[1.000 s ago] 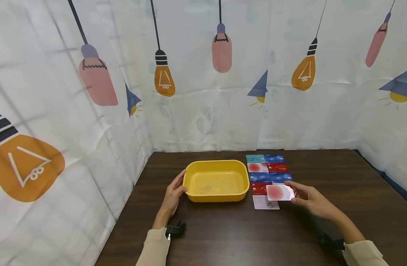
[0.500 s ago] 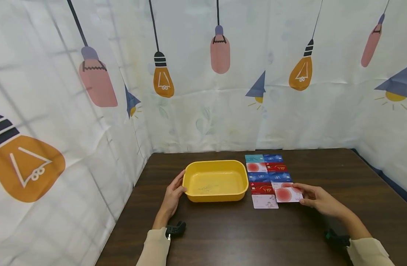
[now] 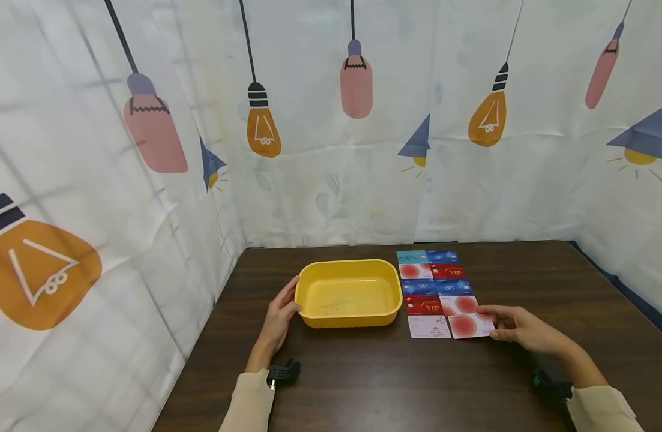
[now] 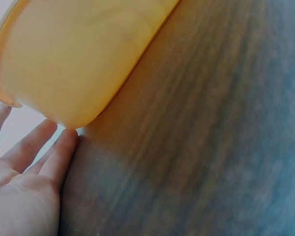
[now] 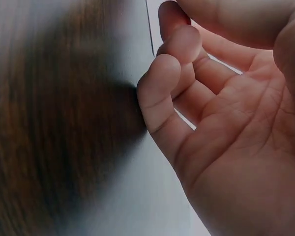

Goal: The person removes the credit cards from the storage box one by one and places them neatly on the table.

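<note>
My right hand [image 3: 525, 329] pinches the right edge of a white card with a red circle [image 3: 463, 326]. That card lies at the near right end of two columns of cards, beside a pale floral card [image 3: 429, 327] and just below another red-circle card [image 3: 465, 305]. In the right wrist view the fingers [image 5: 160, 78] are bent, and only a sliver of the card's edge shows. My left hand [image 3: 276, 318] touches the left end of a yellow plastic basin [image 3: 348, 323] with fairly straight fingers. The left wrist view shows its fingertips against the basin wall [image 4: 64, 73].
Further up the two columns lie red VIP cards [image 3: 424, 305], blue cards [image 3: 419, 287] and a teal card [image 3: 412, 257]. The basin stands just left of the cards on a dark wooden table [image 3: 363, 384]. A white curtain [image 3: 331, 198] printed with lamps hangs behind and at the sides.
My right hand has brought the red-circle card right and toward me, from over the columns down to the near right spot. My left hand stays at the basin.
</note>
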{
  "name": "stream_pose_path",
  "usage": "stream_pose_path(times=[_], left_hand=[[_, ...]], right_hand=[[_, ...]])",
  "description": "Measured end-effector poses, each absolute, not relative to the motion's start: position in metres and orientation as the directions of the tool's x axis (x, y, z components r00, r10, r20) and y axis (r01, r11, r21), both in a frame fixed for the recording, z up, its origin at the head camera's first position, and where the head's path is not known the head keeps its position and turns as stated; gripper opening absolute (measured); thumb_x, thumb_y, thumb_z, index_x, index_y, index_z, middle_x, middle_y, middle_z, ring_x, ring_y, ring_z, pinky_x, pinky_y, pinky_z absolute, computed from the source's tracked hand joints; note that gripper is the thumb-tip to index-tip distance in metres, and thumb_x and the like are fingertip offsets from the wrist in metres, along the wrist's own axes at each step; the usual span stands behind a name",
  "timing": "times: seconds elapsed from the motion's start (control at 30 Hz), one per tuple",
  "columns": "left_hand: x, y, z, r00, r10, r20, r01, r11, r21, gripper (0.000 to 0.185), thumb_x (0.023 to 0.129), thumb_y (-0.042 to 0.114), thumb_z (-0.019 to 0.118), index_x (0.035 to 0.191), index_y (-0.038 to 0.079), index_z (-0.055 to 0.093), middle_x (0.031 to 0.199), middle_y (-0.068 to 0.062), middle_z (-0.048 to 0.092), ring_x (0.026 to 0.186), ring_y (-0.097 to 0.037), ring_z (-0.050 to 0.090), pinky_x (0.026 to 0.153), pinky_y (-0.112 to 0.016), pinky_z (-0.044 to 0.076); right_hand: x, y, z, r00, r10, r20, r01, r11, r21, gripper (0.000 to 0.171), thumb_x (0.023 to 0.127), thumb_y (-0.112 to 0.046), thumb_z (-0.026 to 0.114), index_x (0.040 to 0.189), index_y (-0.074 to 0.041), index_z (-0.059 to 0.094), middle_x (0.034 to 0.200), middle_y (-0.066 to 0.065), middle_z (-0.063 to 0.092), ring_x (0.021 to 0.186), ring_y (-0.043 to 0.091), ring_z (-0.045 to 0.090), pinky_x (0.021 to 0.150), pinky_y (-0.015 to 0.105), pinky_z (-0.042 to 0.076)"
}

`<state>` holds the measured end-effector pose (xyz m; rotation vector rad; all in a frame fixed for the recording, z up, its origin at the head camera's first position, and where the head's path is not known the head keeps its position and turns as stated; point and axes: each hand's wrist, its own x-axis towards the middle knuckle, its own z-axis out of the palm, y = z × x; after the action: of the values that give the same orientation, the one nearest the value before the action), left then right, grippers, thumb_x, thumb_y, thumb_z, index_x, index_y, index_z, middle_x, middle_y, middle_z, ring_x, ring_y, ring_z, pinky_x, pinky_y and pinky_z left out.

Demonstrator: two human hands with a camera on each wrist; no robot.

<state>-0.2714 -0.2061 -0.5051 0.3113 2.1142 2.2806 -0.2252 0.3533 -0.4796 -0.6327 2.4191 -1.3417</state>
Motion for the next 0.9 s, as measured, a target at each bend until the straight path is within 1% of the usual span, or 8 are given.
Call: stream_pose_path(times=[0.1, 0.23, 0.47, 0.57, 0.77, 0.9], left_hand=[[-0.2706, -0.2058, -0.5055, -0.981, 0.145, 0.131, 0.120, -0.085, 0.989, 0.070, 0.094, -0.004, 0.049, 0.160, 0.015, 0.035, 0.162, -0.019, 0.039, 0.142, -0.040, 0.043, 0.099, -0.023, 0.052], [-0.2718, -0.2058, -0.5059, -0.980, 0.147, 0.132, 0.120, -0.090, 0.989, 0.069, 0.095, -0.005, 0.048, 0.160, 0.015, 0.035, 0.162, -0.019, 0.039, 0.142, -0.040, 0.042, 0.099, -0.022, 0.051], [-0.2727, -0.2069, -0.5081, -0.981, 0.143, 0.132, 0.122, -0.077, 0.989, 0.069, 0.095, -0.006, 0.048, 0.160, 0.014, 0.035, 0.161, -0.020, 0.039, 0.140, -0.040, 0.043, 0.098, -0.021, 0.052], [-0.2720, -0.2081, -0.5076, -0.981, 0.145, 0.132, 0.122, -0.077, 0.990, 0.069, 0.095, -0.005, 0.047, 0.160, 0.015, 0.036, 0.161, -0.019, 0.039, 0.140, -0.040, 0.043, 0.098, -0.020, 0.052], [-0.2717, -0.2088, -0.5059, -0.980, 0.144, 0.134, 0.122, -0.088, 0.989, 0.068, 0.095, -0.005, 0.047, 0.160, 0.015, 0.036, 0.162, -0.019, 0.039, 0.141, -0.040, 0.042, 0.097, -0.019, 0.051], [-0.2721, -0.2075, -0.5057, -0.980, 0.152, 0.131, 0.119, -0.089, 0.989, 0.069, 0.096, -0.006, 0.047, 0.160, 0.015, 0.035, 0.162, -0.018, 0.038, 0.142, -0.040, 0.041, 0.098, -0.019, 0.051]], right_hand=[[-0.2247, 0.3548, -0.4800, -0.844, -0.535, -0.038, -0.254, 0.461, -0.850, 0.055, 0.099, -0.010, 0.062, 0.146, 0.012, 0.044, 0.107, 0.015, 0.055, 0.088, 0.010, 0.054, 0.067, 0.025, 0.044], [-0.2251, 0.3558, -0.4808, -0.835, -0.550, -0.020, -0.286, 0.465, -0.838, 0.054, 0.098, -0.010, 0.064, 0.145, 0.012, 0.047, 0.101, 0.011, 0.055, 0.081, 0.012, 0.053, 0.062, 0.026, 0.042], [-0.2251, 0.3538, -0.4877, -0.815, -0.576, 0.061, -0.382, 0.456, -0.804, 0.050, 0.096, -0.009, 0.067, 0.139, 0.012, 0.052, 0.086, 0.003, 0.054, 0.062, 0.016, 0.047, 0.050, 0.029, 0.038], [-0.2252, 0.3523, -0.4884, -0.811, -0.580, 0.069, -0.395, 0.456, -0.798, 0.050, 0.096, -0.009, 0.067, 0.139, 0.012, 0.053, 0.084, 0.002, 0.054, 0.061, 0.016, 0.046, 0.049, 0.030, 0.037], [-0.2257, 0.3484, -0.4873, -0.836, -0.547, 0.040, -0.377, 0.520, -0.766, 0.046, 0.096, -0.013, 0.068, 0.137, 0.007, 0.058, 0.084, -0.002, 0.055, 0.063, 0.011, 0.047, 0.052, 0.027, 0.039], [-0.2244, 0.3462, -0.4858, -0.842, -0.538, 0.031, -0.370, 0.534, -0.760, 0.048, 0.094, -0.013, 0.070, 0.136, 0.008, 0.058, 0.084, -0.002, 0.055, 0.063, 0.011, 0.048, 0.053, 0.025, 0.039]])
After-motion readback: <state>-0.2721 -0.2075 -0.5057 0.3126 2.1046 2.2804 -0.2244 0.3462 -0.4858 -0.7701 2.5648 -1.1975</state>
